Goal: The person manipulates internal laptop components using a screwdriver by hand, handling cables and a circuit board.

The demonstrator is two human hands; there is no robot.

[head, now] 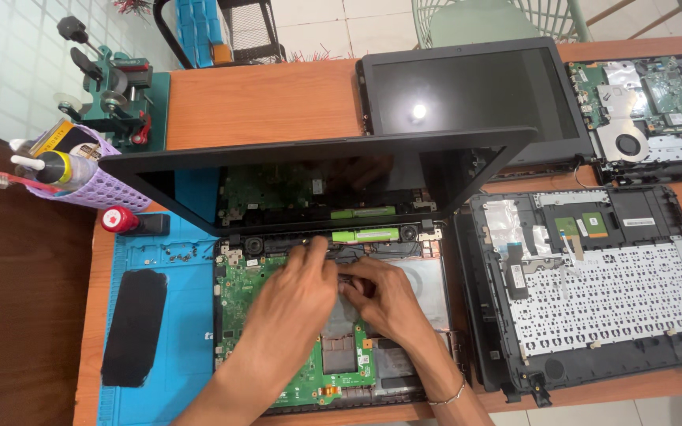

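An opened laptop base (pixel 436 315) with a green circuit board (pixel 238 296) lies on a blue work mat (pixel 183 315). Its dark screen lid (pixel 317 185) stands raised behind. My left hand (pixel 297 288) rests on the middle of the board, fingers bent down near the hinge strip (pixel 365 235). My right hand (pixel 384 296) sits beside it, fingertips curled onto a small dark part next to the left fingers. What the fingertips pinch is hidden. A thin bracelet is on my right wrist.
An upturned keyboard cover (pixel 609 292) lies to the right. A second laptop screen (pixel 475 91) and another bare board (pixel 649 102) sit at the back. A black phone (pixel 134 325), loose screws (pixel 177 254), a red-capped bottle (pixel 124 221), a purple basket (pixel 92 185) and a green vise (pixel 116 91) stand left.
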